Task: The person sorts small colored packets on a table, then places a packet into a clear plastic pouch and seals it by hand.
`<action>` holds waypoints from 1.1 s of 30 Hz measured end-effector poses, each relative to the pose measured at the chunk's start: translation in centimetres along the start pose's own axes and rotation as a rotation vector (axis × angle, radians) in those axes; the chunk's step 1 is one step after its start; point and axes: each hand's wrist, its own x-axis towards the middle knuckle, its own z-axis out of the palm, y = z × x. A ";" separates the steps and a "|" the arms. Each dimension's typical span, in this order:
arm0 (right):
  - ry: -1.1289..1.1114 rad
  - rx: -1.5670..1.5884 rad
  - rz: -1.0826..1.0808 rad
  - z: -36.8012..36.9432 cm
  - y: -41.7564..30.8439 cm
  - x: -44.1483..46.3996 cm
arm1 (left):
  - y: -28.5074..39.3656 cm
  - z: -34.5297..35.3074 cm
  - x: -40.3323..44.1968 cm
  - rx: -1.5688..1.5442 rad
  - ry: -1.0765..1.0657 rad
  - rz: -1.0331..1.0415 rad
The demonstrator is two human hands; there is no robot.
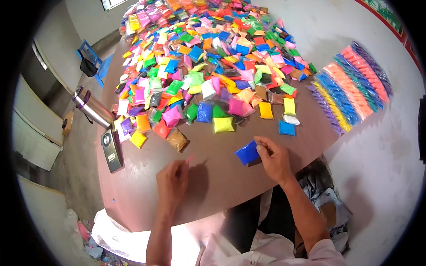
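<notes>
My right hand (276,162) pinches the corner of a small dark-blue plastic packet (247,153) between thumb and fingers, just over the table's near part. My left hand (172,181) is closed above the brown table (222,186), left of the blue packet. A thin pinkish-red bit (191,158) shows at its fingertips, too small to name. Beyond the hands lie a yellow-green packet (223,125), a brown packet (178,140) and a lighter blue packet (287,128), at the near edge of a large heap of colourful packets (199,66).
On the left stand a steel thermos flask (93,107) and a dark handheld device (111,150). Strips of bagged, twisted coloured pieces (350,84) lie at the right. A blue chair (97,64) is behind the table's left side. Crumpled bags (330,208) lie below right.
</notes>
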 end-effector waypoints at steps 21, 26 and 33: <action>0.020 -0.489 -0.525 11.9 -2.0 9.9 | -7.3 3.2 8.9 -0.158 0.184 -0.075; 0.072 -0.573 -0.675 13.0 -2.4 9.2 | -7.0 2.9 9.0 -0.183 0.183 -0.101; 0.130 -0.575 -0.588 10.7 -1.8 10.6 | -6.8 2.9 8.9 -0.180 0.199 -0.086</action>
